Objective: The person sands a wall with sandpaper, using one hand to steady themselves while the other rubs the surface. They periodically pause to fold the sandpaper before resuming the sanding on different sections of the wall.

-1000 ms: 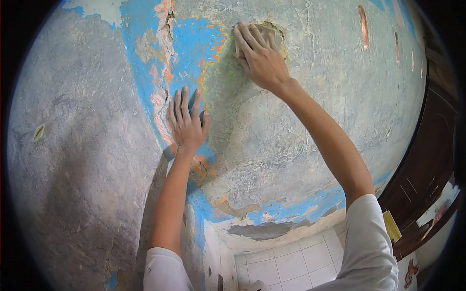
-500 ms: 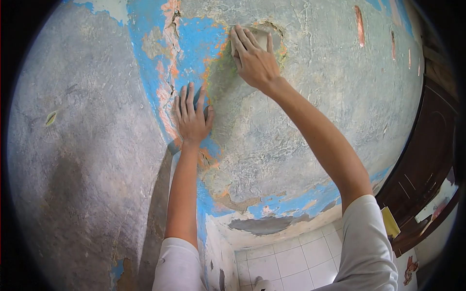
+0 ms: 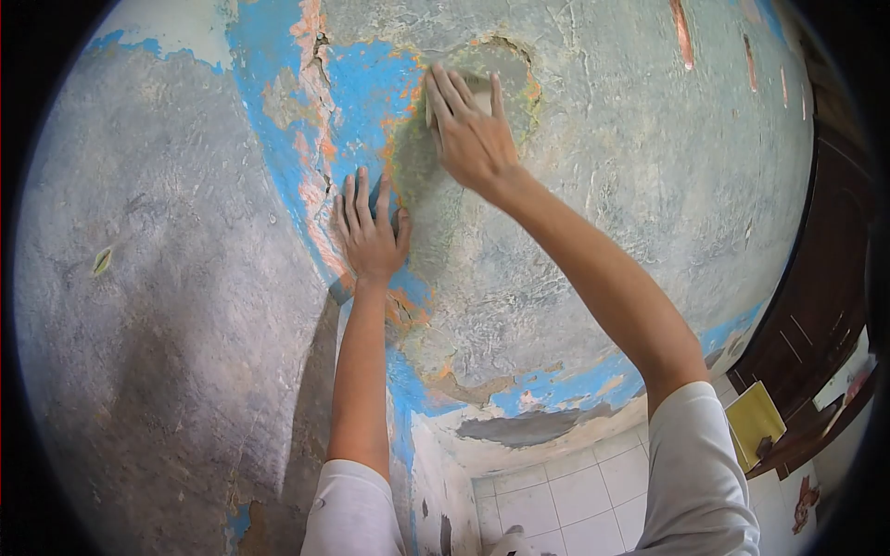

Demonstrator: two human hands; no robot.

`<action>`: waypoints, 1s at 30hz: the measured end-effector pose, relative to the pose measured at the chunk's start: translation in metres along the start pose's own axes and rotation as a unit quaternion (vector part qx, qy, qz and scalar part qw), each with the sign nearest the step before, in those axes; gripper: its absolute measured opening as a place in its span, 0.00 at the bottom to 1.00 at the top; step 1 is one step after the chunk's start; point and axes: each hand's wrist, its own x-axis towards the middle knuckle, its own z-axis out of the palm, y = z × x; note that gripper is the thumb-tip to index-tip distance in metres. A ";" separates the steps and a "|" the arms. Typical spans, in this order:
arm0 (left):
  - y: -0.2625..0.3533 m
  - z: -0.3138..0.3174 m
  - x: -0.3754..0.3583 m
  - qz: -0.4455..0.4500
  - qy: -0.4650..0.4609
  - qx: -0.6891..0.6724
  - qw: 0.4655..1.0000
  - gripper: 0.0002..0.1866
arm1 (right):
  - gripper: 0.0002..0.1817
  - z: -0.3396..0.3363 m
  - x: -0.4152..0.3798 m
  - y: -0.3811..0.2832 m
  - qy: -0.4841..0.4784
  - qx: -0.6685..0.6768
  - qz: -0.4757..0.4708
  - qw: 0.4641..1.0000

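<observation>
My right hand (image 3: 474,139) presses a pale piece of sandpaper (image 3: 482,98) flat against the rough grey wall (image 3: 575,204), with its fingers pointing up. Most of the sheet is hidden under the palm and fingers. Around it lies a smoother grey-green patch (image 3: 507,67) with a chipped, yellowish-orange edge. Lower and to the left, my left hand (image 3: 373,239) rests on the wall with fingers spread, holding nothing. It lies over peeling blue paint (image 3: 363,120), beside a cracked pinkish strip (image 3: 320,102) that runs along the wall corner.
Another grey wall (image 3: 176,213) meets this one at the left. Below are a worn ledge (image 3: 524,426) and a white tiled floor (image 3: 584,491). Dark wooden furniture (image 3: 816,278) stands at the right, near a yellow flat object (image 3: 756,422).
My right hand has slid the sandpaper down and slightly left over the wall patch. My left hand stays in the same place on the wall. The view has shifted a little.
</observation>
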 end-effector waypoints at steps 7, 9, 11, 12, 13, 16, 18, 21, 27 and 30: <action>0.000 -0.003 0.001 0.007 -0.011 0.022 1.000 0.28 | 0.33 -0.005 0.030 0.031 0.041 -0.062 -0.021 0.997; 0.001 -0.002 0.001 0.004 -0.009 0.021 1.000 0.28 | 0.33 -0.004 0.041 0.033 0.052 -0.038 -0.018 0.998; 0.001 -0.003 0.001 0.003 -0.011 0.013 1.000 0.28 | 0.34 0.005 0.037 0.019 0.053 -0.050 -0.004 0.997; 0.001 -0.004 0.001 0.001 -0.012 0.010 1.000 0.28 | 0.34 0.008 0.020 0.012 0.052 -0.039 -0.021 0.998; 0.002 -0.004 0.002 0.000 -0.015 0.013 1.000 0.29 | 0.34 0.009 0.003 0.007 0.033 -0.021 -0.039 0.998; 0.003 -0.006 0.001 0.002 -0.019 0.020 1.000 0.29 | 0.35 0.005 -0.048 -0.002 -0.011 0.021 -0.082 0.996; 0.003 -0.004 0.002 0.009 -0.011 0.026 1.000 0.29 | 0.35 0.008 -0.043 0.015 0.016 0.040 -0.109 0.993; 0.003 -0.004 0.001 0.010 -0.010 0.025 1.000 0.29 | 0.33 0.010 0.004 0.048 0.085 0.027 -0.104 0.991; 0.004 -0.003 0.002 0.014 -0.004 0.024 1.000 0.28 | 0.32 0.022 -0.006 0.043 0.116 0.054 -0.052 0.990; 0.005 -0.005 0.003 0.015 -0.006 0.030 0.999 0.28 | 0.31 0.016 -0.091 0.023 0.031 0.129 -0.105 0.985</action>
